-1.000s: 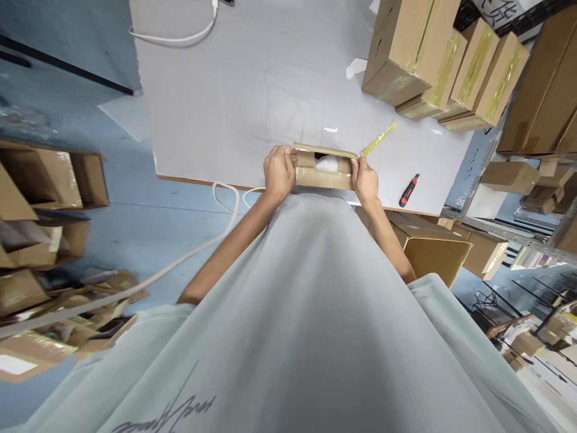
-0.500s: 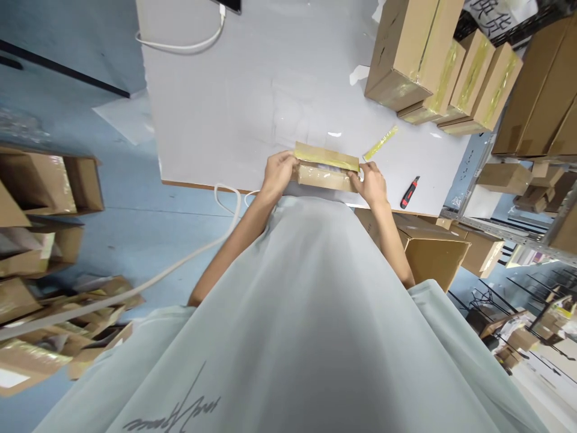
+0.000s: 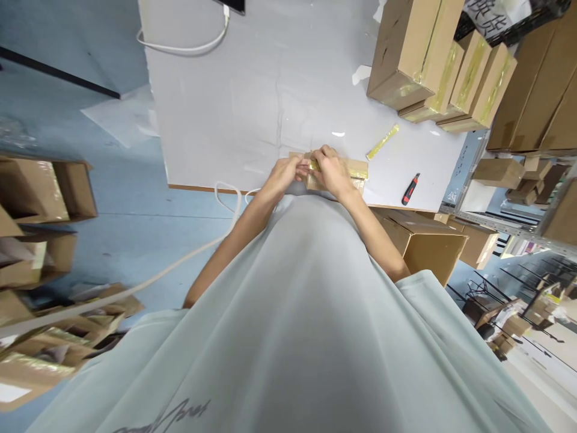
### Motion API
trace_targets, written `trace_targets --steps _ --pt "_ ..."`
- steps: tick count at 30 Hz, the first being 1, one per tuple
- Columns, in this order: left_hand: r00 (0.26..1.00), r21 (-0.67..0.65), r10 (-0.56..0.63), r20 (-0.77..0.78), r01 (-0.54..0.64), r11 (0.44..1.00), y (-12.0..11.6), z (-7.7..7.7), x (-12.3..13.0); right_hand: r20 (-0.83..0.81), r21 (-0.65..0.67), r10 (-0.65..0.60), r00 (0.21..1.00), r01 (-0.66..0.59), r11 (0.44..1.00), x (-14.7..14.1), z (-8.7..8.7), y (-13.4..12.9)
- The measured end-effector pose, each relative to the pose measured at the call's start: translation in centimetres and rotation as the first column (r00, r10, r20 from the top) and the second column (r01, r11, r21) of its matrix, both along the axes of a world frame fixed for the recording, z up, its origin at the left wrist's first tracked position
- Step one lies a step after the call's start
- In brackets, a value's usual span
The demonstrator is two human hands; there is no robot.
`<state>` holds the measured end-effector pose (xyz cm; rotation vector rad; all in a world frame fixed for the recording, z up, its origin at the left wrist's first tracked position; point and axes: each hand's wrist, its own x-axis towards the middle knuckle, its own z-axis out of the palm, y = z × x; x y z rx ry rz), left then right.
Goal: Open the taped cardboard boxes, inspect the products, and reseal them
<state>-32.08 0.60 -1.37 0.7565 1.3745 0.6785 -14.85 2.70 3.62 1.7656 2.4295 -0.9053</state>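
A small cardboard box (image 3: 359, 171) with shiny yellow tape along its flap lies at the front edge of the table. At its left end my left hand (image 3: 287, 171) is closed, fingertips pinched against the box. My right hand (image 3: 332, 171) bends over the middle of the box, its fingers curled in close to the left fingertips. A bit of yellow tape (image 3: 312, 163) shows between the two hands. Both hands cover much of the box's left half, so the exact grip of the fingertips is hidden.
A loose strip of yellow tape (image 3: 383, 142) and a red-and-black box cutter (image 3: 410, 189) lie to the right on the table (image 3: 216, 114). Taped cartons (image 3: 401, 60) stand at the back right. A white cable (image 3: 189, 260) crosses at the left, above open boxes (image 3: 31, 186).
My right hand has left the box's right end and moved left, beside my left hand. The flap, raised over a gap before, now sits lower, and the box is slightly turned.
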Motion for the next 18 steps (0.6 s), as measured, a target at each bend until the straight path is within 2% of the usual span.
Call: trace_targets --steps 6,12,18 --pt "0.998 0.007 -0.055 0.028 0.054 0.998 -0.1 -0.2 -0.2 0.147 0.034 -0.007 0.989 0.002 0.999 -1.4 0.9 -1.0" --pt "0.997 0.024 -0.075 0.014 0.075 0.997 0.1 -0.4 -0.2 0.176 0.046 -0.114 0.978 0.107 0.993 -2.7 1.2 -2.0" --pt "0.991 0.049 -0.108 -0.077 0.112 0.993 0.4 0.2 0.2 0.207 0.051 -0.217 0.954 0.211 0.976 -4.2 0.7 -2.7"
